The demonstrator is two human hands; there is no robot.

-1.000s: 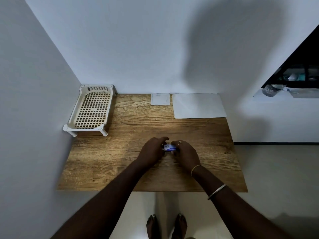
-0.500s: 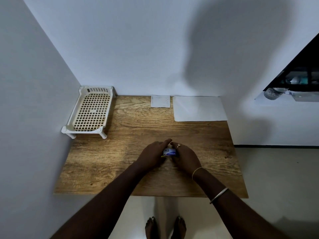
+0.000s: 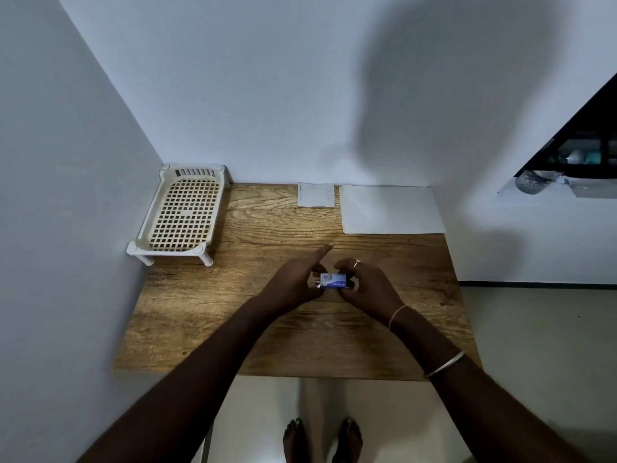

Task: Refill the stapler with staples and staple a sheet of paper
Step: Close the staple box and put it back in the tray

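**Both hands on a small blue box at mid-desk**

Both hands meet over the middle of the wooden desk [image 3: 233,312]. Right hand [image 3: 370,289], wearing a ring, grasps a small blue-and-white box [image 3: 334,281], apparently staples. Left hand [image 3: 293,282] touches the box's left end, fingers extended; whether it grips is unclear. White paper sheets [image 3: 390,208] lie at the far right corner, a smaller slip [image 3: 316,194] at the far edge, a lattice tray [image 3: 183,215] at the far left corner.

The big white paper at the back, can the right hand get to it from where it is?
Probably yes. The table is bare between the right hand and the paper, but that hand is holding a small blue box with the left hand.
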